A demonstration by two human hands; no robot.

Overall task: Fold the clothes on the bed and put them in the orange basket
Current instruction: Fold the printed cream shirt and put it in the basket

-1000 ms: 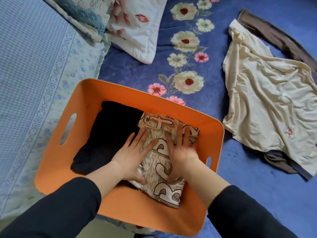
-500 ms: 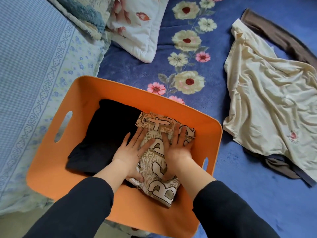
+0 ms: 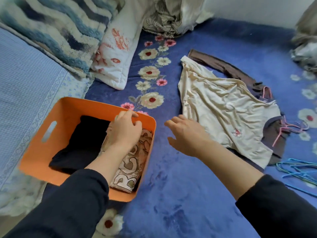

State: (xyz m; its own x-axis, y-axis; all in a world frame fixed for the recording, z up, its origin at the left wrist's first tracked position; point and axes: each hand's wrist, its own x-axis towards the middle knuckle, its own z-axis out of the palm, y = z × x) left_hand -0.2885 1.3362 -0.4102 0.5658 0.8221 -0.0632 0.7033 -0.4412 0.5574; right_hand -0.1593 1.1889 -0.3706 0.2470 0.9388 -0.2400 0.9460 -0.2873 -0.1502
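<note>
The orange basket (image 3: 56, 117) sits on the blue floral bed at the lower left. Inside it lie a folded black garment (image 3: 82, 143) and, to its right, a folded brown patterned garment with large letters (image 3: 132, 165). My left hand (image 3: 126, 129) hovers over the basket's far right corner, fingers loosely curled, holding nothing. My right hand (image 3: 184, 133) is outside the basket, spread over the bedspread, fingertips near the edge of a crumpled cream shirt (image 3: 221, 107). A brown garment (image 3: 223, 66) lies under and behind the cream shirt.
Pillows (image 3: 113, 54) and a blue-white fuzzy blanket (image 3: 56, 30) are stacked at the back left. Pink hangers (image 3: 281, 129) and blue hangers (image 3: 298, 169) lie at the right by the clothes. A grey bundle (image 3: 305, 55) sits at the far right edge.
Both hands have lifted off the brown patterned garment in the basket. My right hand has moved right, out of the basket toward the cream shirt. The view has tilted up.
</note>
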